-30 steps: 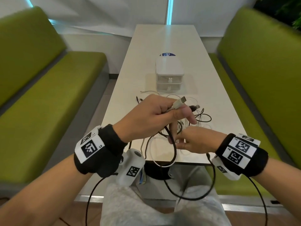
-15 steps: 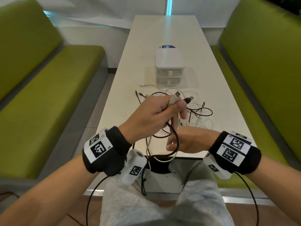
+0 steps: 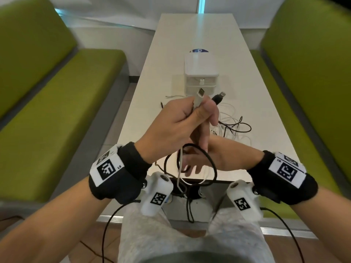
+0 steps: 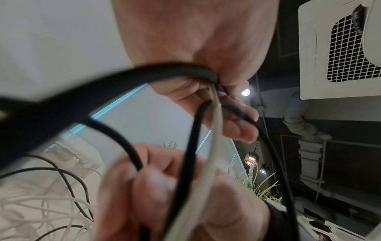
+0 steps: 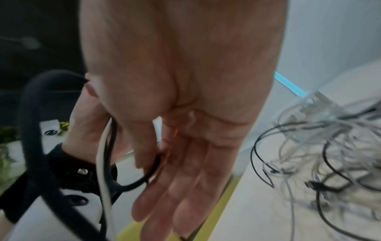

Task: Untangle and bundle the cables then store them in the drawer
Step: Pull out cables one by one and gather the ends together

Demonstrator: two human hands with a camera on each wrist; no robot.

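Left hand (image 3: 176, 128) grips white cable (image 3: 198, 100) and black cable (image 3: 218, 98), partly hiding slack-fingered right hand (image 3: 214, 160); tangle (image 3: 233, 128) blurred.

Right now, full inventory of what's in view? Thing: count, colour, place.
white cable: 1, white, plug end up in left hand's grip
black cable: 1, black, plug end up beside it, loops hanging below
cable tangle: several, white and black, on table before the drawer unit
drawer unit: 1, white, mid-table, drawers closed
table: 1, cream, centre
benches: 2, green, either side
left hand: grips both cables
right hand: fingers straight, at the hanging loops
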